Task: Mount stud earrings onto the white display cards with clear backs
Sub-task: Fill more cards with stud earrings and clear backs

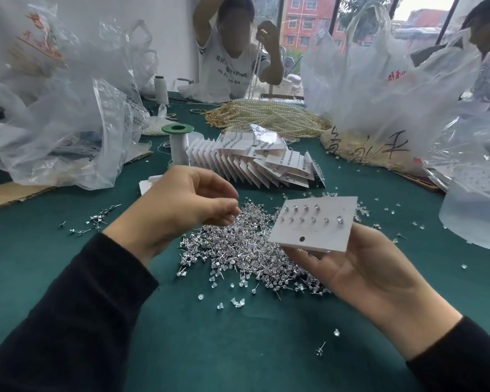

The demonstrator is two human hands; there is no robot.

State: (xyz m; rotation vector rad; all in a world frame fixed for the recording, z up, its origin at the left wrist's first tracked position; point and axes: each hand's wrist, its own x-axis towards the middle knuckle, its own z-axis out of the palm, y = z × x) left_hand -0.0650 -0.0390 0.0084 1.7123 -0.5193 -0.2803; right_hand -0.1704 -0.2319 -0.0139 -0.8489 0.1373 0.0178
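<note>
Black sleeves [68, 321] frame both wrists over the green table [210, 349]. Palm up, the right hand [362, 270] holds a white display card [314, 227] by its lower edge, its fingers hidden beneath; two rows of studs already sit in the card. The left hand [181, 210] hangs curled above the heap of loose stud earrings [238, 250], thumb and fingertips drawn together – whether they pinch a stud cannot be told. Clear backs [235, 302] lie scattered along the heap's near edge, and filled cards [255, 162] stand in a leaning row behind it.
</note>
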